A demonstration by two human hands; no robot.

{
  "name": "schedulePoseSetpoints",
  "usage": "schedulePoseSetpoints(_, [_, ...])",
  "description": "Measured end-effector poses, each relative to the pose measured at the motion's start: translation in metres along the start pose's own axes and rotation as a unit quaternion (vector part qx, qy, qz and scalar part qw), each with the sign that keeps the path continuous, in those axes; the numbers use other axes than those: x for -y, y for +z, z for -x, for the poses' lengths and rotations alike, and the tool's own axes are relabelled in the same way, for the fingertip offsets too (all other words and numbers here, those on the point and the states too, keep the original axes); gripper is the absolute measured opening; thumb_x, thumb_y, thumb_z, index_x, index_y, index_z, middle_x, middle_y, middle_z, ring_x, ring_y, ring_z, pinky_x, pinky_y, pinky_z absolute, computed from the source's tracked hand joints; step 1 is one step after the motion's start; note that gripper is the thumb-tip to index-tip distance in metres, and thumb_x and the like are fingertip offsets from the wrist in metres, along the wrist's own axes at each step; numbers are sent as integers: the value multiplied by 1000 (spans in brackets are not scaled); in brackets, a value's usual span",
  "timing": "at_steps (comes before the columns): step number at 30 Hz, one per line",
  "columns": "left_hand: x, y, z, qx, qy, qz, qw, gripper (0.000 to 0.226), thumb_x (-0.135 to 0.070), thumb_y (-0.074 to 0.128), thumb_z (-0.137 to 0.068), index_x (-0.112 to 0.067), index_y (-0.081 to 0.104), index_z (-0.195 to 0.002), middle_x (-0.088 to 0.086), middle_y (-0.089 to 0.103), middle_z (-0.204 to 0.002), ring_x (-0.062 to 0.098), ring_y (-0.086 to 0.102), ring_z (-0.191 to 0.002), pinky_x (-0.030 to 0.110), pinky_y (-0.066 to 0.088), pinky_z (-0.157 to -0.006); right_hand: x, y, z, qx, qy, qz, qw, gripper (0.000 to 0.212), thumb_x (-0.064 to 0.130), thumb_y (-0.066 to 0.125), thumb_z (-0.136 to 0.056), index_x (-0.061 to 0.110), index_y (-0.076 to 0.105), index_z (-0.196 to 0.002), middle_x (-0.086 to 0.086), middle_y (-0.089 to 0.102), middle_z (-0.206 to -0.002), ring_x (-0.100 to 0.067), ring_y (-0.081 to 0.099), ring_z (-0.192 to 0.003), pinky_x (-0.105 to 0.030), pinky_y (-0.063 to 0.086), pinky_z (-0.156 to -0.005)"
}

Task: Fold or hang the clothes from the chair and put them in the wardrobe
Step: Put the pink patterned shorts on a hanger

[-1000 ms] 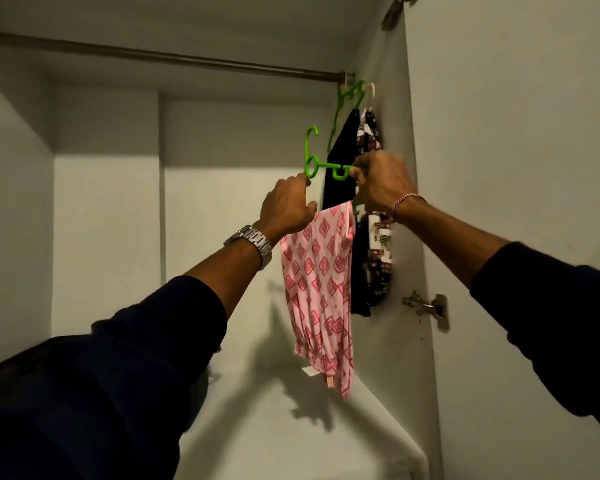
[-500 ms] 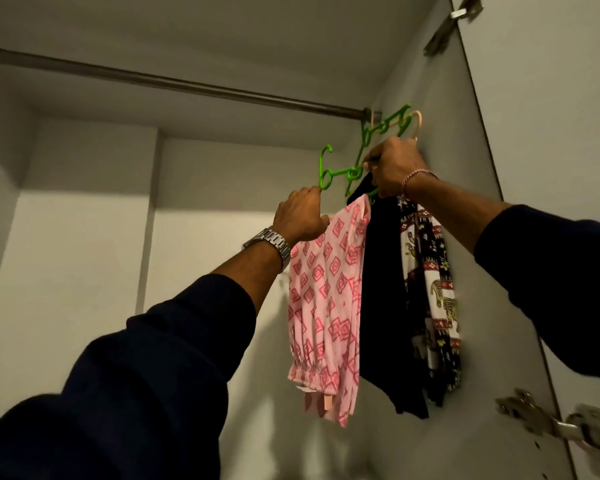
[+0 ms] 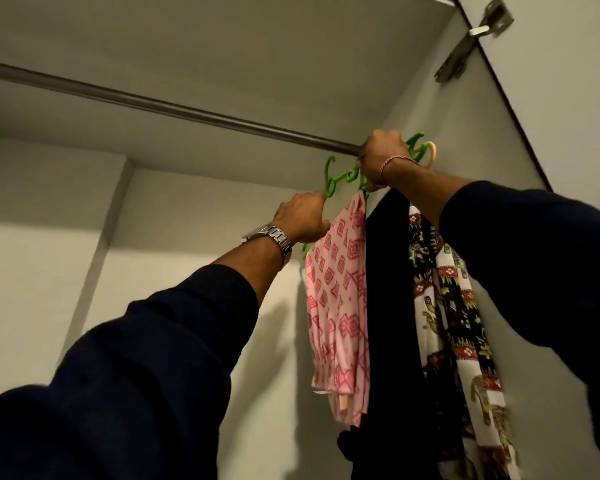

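The wardrobe (image 3: pixel 430 81) holds a rail (image 3: pixel 174 107). Below the rail's right end hang a black garment (image 3: pixel 392 306), a printed one (image 3: pixel 465 323) and a pink garment (image 3: pixel 336 299). Just under the rail, the right hand (image 3: pixel 381 157) and left hand (image 3: pixel 303 216) both grip the pink garment's green hanger (image 3: pixel 333 178).

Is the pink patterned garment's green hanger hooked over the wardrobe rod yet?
No, the green hanger sits below the wardrobe rod, its hook free in the air, held up by both hands.
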State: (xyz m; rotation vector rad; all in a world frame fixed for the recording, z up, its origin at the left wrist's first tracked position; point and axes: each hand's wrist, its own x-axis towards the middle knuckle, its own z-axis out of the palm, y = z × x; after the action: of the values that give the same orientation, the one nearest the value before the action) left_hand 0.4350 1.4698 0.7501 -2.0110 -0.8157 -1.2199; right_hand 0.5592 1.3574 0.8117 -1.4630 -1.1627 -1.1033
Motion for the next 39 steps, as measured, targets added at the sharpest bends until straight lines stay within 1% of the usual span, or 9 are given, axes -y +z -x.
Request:
schedulePoseSetpoints(4, [1,9,-27,-16,2,7,1000,42,-28,49,-102,-9,45,-139,14,56,-136,32,54,-120,45,47,-93,-9,-4,-26,-16,-2,23,1000,25,14,69,-92,-1,70,-112,-20,68,-109,-36,65,-101,-37,52,-80])
schedulePoseSetpoints(7, [-1,16,-38,-21,6,16,1000,34,-25,47,-101,-8,49,-131,14,58,-129,32,57,-113,42,44,-83,-15,-9,-35,-31,-15,31,999,22,13,66,-94,0,72,-110,-18,69,-106,-33,63,-91,-34,48,-73])
schedulePoseSetpoints(11, [-6,31,-41,-13,15,25,999,37,-25,45,-101,-7,48,-134,15,57,-132,34,56,-115,46,47,-89,-25,-11,-36,-39,-2,22,999,21,14,70,-91,2,73,-108,-15,72,-104,-29,66,-92,-32,50,-72])
schedulePoseSetpoints(15, [-9,42,-40,-11,26,24,999,42,-25,44,-102,-7,43,-140,15,53,-141,33,52,-124,46,45,-95,-38,-17,-30,-55,-10,46,997,20,14,63,-94,-2,71,-103,-17,67,-95,-31,61,-87,-28,42,-63])
schedulePoseSetpoints(20, [-15,49,-39,-11,37,38,999,40,-31,43,-104,-7,45,-136,15,56,-135,32,55,-119,44,44,-89,-50,-24,-20,-42,-12,69,997,20,11,60,-95,3,74,-106,-16,72,-105,-31,67,-95,-39,57,-87])
schedulePoseSetpoints(22, [-16,50,-38,-17,41,41,998,41,-34,40,-105,-7,47,-134,16,57,-132,33,55,-117,44,44,-88,-52,-25,-14,-36,-16,69,997,20,11,61,-93,4,74,-107,-17,71,-106,-34,68,-97,-42,58,-89])
schedulePoseSetpoints(27, [-25,44,-29,-20,52,44,997,40,-35,39,-106,-7,47,-133,16,58,-130,33,56,-115,42,43,-84,-59,-23,-1,-33,-1,55,998,17,13,61,-95,8,74,-105,-12,68,-95,-27,64,-76,-32,55,-64])
schedulePoseSetpoints(33, [-29,38,-14,-9,59,37,998,34,-35,40,-105,-10,50,-125,15,59,-126,34,56,-111,39,38,-78,-62,-22,32,-94,-34,204,974,21,15,52,-100,7,71,-106,-14,55,-83,-34,57,-72,-37,47,-60])
schedulePoseSetpoints(39, [-37,21,11,-3,58,56,997,39,-38,43,-104,-8,49,-129,16,58,-128,37,56,-112,46,48,-86,-57,-37,72,-89,-117,266,953,26,29,59,-100,9,63,-116,-12,54,-109,-16,34,-54,-32,34,-52])
